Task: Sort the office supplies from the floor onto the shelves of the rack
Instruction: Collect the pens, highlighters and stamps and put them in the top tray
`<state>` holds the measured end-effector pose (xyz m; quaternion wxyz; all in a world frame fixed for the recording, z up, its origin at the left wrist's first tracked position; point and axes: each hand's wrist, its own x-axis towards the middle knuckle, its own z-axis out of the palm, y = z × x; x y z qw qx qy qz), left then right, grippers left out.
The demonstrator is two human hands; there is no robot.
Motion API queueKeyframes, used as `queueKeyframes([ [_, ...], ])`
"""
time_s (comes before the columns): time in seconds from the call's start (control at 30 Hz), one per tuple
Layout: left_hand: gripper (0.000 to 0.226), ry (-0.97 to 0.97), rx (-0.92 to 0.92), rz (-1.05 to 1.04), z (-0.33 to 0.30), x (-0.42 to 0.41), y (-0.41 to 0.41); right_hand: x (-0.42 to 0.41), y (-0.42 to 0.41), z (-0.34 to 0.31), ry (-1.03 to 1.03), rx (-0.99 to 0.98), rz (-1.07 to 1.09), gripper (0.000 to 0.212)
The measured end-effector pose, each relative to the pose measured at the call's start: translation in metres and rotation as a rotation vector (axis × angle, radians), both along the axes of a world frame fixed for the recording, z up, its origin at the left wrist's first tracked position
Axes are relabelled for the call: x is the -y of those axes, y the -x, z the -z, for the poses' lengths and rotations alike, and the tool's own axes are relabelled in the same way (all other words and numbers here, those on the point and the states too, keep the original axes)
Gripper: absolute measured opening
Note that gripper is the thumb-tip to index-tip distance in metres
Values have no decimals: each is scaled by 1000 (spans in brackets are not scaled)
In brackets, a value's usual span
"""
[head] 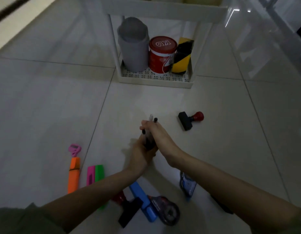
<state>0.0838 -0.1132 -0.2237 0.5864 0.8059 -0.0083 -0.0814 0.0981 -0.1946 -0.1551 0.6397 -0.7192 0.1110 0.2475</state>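
Your hands meet over the middle of the floor: the left hand (143, 152) grips the lower end of a bundle of pens (148, 135) and the right hand (155, 132) wraps round its upper part, tips poking out above. A stamp (190, 119) lies just right of them. Highlighters (73, 174) and correction tapes (166, 208) lie near your arms. Ahead, the rack (154, 81) holds a grey bin (133, 48), red can (162, 54) and yellow-black roll (181, 56) on its bottom shelf.
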Motion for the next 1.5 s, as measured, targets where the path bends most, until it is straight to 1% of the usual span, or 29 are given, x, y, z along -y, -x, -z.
queueKeyframes([
  [0.07, 29, 30, -54, -41, 10, 3, 1, 3, 4, 7, 61, 8, -12, 45],
  [0.1, 26, 6, -50, -53, 11, 3, 1, 5, 5, 10, 68, 19, -8, 44],
  [0.17, 18, -11, -62, -36, 15, 5, 1, 8, 6, 11, 50, 42, 0, 39],
  [0.23, 15, 3, -87, -5, 18, 4, -5, 9, 3, 10, 45, 67, -13, 35],
  [0.33, 8, -30, -170, 4, 17, -1, -9, 13, -1, 7, 104, 81, -88, 37],
  [0.43, 22, -94, -147, 65, 11, -3, -6, 31, -1, 2, 145, 54, -185, 42],
  [0.5, 25, -87, -135, 104, 8, -5, -3, 57, 5, 2, 193, 26, -161, 46],
  [0.57, 23, -52, -164, 124, 5, -5, 0, 90, 16, 1, 286, -33, -51, 45],
  [0.6, 20, -22, -184, 135, 1, -3, 1, 109, 23, 1, 383, -59, -25, 44],
  [0.63, 19, 15, -202, 155, -1, 0, 2, 128, 31, 1, 526, -102, -51, 46],
  [0.67, 19, 55, -232, 181, -4, 4, 3, 146, 39, 1, 702, -170, -125, 56],
  [0.7, 19, 82, -268, 205, -6, 8, 4, 161, 48, 0, 859, -259, -227, 72],
  [0.73, 18, 91, -308, 225, -8, 13, 6, 172, 57, -1, 967, -363, -327, 89],
  [0.77, 16, 94, -348, 242, -9, 18, 8, 177, 67, -1, 1016, -466, -391, 101],
  [0.8, 14, 87, -387, 267, -10, 23, 12, 178, 76, 1, 1008, -551, -409, 108],
  [0.87, 12, 77, -450, 319, -15, 30, 20, 175, 92, 12, 921, -622, -361, 109],
  [0.9, 13, 81, -473, 336, -17, 33, 24, 171, 97, 19, 879, -618, -328, 104],
  [1.0, 12, 124, -552, 341, -23, 38, 36, 163, 103, 34, 846, -510, -239, 69],
  [1.03, 17, 150, -581, 330, -25, 38, 38, 161, 102, 37, 834, -476, -214, 64],
  [1.07, 16, 178, -610, 321, -27, 37, 40, 160, 100, 39, 816, -447, -195, 62],
  [1.1, 9, 203, -629, 318, -29, 36, 40, 159, 98, 40, 802, -427, -190, 60],
  [1.13, 5, 225, -644, 307, -32, 34, 39, 157, 95, 40, 795, -411, -200, 59],
  [1.2, 10, 254, -657, 266, -36, 28, 36, 151, 87, 35, 789, -400, -243, 65],
  [1.23, 8, 257, -651, 248, -37, 25, 34, 147, 81, 31, 801, -410, -276, 75],
  [1.3, 4, 252, -636, 215, -41, 19, 30, 140, 67, 20, 941, -384, -382, 93],
  [1.37, 5, 248, -609, 196, -48, 13, 27, 128, 52, 5, 1100, -238, -411, 95],
  [1.4, 10, 259, -598, 187, -51, 12, 26, 120, 45, -5, 1125, -151, -395, 92],
  [1.43, 12, 268, -588, 183, -54, 10, 25, 111, 39, -14, 1107, -70, -369, 90],
  [1.5, 3, 263, -553, 203, -61, 10, 24, 93, 31, -30, 928, 36, -312, 87],
])
